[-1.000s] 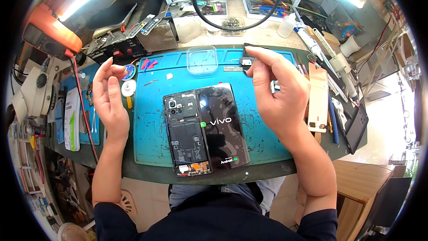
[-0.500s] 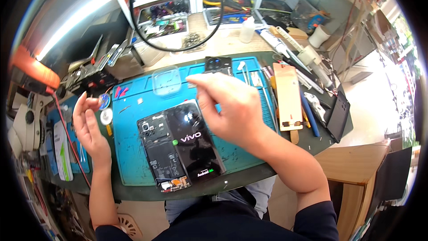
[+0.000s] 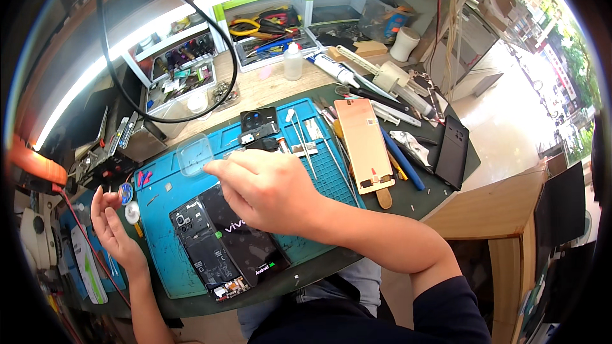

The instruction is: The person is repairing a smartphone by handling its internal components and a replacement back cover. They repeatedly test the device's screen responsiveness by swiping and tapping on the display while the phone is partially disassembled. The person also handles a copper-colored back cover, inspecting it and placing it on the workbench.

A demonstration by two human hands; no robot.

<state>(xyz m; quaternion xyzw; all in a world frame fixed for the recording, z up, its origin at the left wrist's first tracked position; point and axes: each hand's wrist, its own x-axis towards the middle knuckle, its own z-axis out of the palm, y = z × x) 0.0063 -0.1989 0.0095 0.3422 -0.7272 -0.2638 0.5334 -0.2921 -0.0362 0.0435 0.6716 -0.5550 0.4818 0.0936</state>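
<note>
My right hand hovers above the lit phone screen, thumb and fingers pinched near the clear plastic box. Whatever those fingertips hold, if anything, is too small to make out. Beside the screen lies the opened phone body, its inner parts and a bottom board exposed. Both phone parts rest on a blue work mat. Off the mat's left edge, my left hand is raised with loosely bent, parted fingers and holds nothing.
Tweezers and a dark phone part with round cameras lie at the mat's far side. To the right are a copper-coloured panel, syringes and a black phone cover. A white bottle stands behind; a black cable loops overhead.
The whole view has shifted, so the bench appears lower and further left. My right hand has come closer to the clear box and now covers part of the screen. My left hand stays raised.
</note>
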